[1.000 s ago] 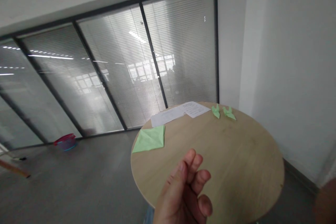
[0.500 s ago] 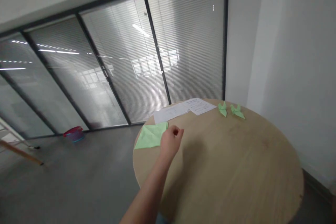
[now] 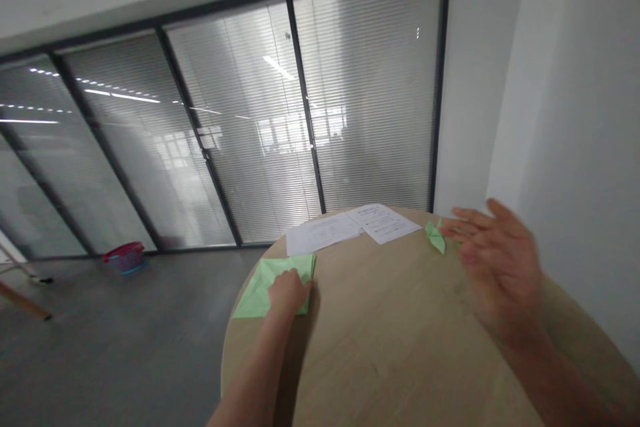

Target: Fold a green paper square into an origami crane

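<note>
Left hand [image 3: 289, 290] curls over the green paper [image 3: 256, 299] by the left rim of the desk [image 3: 380, 347]; whether it grips, I cannot tell. A light pinch at one edge should avoid creases. Right hand [image 3: 505, 267], open, hovers near a folded figure [image 3: 436, 238].

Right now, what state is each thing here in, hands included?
Left hand: curled, at the green paper; grip unclear
Right hand: open, raised, blurred
Green paper: lying on the table, creased
Green figure: folded
White sheets: unfolded, lying flat
Blinds: lowered
Red-and-blue tub: upright
</note>
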A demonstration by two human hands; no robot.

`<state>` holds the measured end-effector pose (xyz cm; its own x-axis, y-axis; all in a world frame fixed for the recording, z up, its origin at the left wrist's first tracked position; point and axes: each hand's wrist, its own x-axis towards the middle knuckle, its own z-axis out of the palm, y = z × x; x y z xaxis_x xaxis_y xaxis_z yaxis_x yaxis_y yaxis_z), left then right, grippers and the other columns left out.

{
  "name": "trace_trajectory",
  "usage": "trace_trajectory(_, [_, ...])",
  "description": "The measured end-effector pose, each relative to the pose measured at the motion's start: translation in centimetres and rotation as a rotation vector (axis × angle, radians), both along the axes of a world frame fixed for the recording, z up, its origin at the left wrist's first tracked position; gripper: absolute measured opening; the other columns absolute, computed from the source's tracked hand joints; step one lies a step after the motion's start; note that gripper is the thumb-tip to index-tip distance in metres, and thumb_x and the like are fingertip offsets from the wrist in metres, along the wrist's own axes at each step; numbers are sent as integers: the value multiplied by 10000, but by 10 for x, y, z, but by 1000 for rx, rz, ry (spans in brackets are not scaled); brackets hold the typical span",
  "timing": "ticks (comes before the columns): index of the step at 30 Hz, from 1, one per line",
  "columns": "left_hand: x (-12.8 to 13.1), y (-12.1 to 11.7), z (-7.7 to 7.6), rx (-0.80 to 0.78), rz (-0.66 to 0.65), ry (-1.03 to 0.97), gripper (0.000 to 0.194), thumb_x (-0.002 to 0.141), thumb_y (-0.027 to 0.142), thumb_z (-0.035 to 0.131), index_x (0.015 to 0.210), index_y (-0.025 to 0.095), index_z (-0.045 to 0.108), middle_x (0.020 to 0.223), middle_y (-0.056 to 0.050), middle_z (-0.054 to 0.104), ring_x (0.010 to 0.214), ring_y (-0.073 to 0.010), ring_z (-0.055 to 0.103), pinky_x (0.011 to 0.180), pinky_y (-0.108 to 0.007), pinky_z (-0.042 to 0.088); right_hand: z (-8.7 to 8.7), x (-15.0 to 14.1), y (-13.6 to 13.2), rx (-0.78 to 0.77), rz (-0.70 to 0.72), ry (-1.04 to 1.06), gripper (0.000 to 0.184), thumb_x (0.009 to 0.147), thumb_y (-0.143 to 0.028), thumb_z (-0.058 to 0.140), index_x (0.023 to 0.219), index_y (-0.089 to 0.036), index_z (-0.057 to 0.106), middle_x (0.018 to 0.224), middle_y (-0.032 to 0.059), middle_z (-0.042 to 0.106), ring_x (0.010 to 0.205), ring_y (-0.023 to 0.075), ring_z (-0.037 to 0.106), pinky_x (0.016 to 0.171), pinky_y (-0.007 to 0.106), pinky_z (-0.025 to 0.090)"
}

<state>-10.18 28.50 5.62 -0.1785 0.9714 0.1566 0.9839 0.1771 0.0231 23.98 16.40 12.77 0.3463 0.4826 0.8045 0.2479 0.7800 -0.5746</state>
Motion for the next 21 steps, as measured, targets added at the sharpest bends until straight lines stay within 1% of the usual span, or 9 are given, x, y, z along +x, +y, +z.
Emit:
trace_trajectory(2, [2,-1,-2,6,-18,23,516,858,528,518,1091,88,650,1086,-226,676,1035,-357,648,821,-410,507,-23,-10,21,-76,-67,-38,424,923,-372,583,1320,-237,521,1124,109,655,961,227,654,870,443,533])
trace_trajectory(4, [5,-3,0,1,-25,42,481,862,484,522,1091,81,649,1066,-225,676,1016,-359,653,807,-418,509,-52,-15,39,-239,-67,-241,326,923,-355,571,1223,-235,606,1097,108,675,940,225,658,869,421,530])
trace_trajectory(6, [7,-5,3,-14,-26,54,458,867,449,517,1097,77,650,1064,-230,673,1013,-362,653,798,-423,510,-75,-19,50,-311,-5,-435,285,931,-345,534,1170,-244,652,1103,107,679,919,219,652,852,397,532])
trace_trajectory(8, [9,-6,4,-22,-27,60,462,869,452,511,1099,78,655,1066,-237,671,1017,-366,650,799,-425,509,-88,-21,55,-356,46,-519,279,949,-334,486,1136,-244,673,1091,100,682,892,204,655,817,363,537])
trace_trajectory(10, [12,-8,4,-18,-31,65,462,872,448,502,1095,76,662,1065,-242,669,1018,-370,649,796,-428,508,-91,-25,55,-379,84,-561,286,962,-331,455,1107,-242,685,1074,95,686,907,202,656,826,351,531])
trace_trajectory(13, [13,-9,2,-15,-32,60,400,873,358,484,1092,79,670,1072,-241,671,1010,-360,655,789,-415,506,-88,-31,52,-377,130,-596,280,963,-317,447,1054,-234,698,1032,91,694,953,213,648,865,358,512])
trace_trajectory(16, [11,-10,3,-26,-10,21,365,875,292,453,1069,94,689,1086,-235,680,1001,-340,666,795,-398,502,-88,-34,50,-387,168,-586,258,943,-300,472,990,-229,715,967,84,706,926,219,650,846,355,503])
trace_trajectory(18, [9,-13,9,-19,12,-7,357,879,250,419,1026,99,707,1070,-227,691,988,-330,673,788,-388,501,-91,-35,53,-421,192,-541,235,919,-317,510,960,-243,730,934,78,713,881,226,653,804,350,504])
trace_trajectory(21, [9,-24,31,55,41,-31,350,876,217,395,953,112,719,1011,-210,706,950,-322,682,735,-363,496,-102,-38,60,-504,241,-398,213,875,-373,574,950,-267,743,955,79,723,834,238,653,755,360,512])
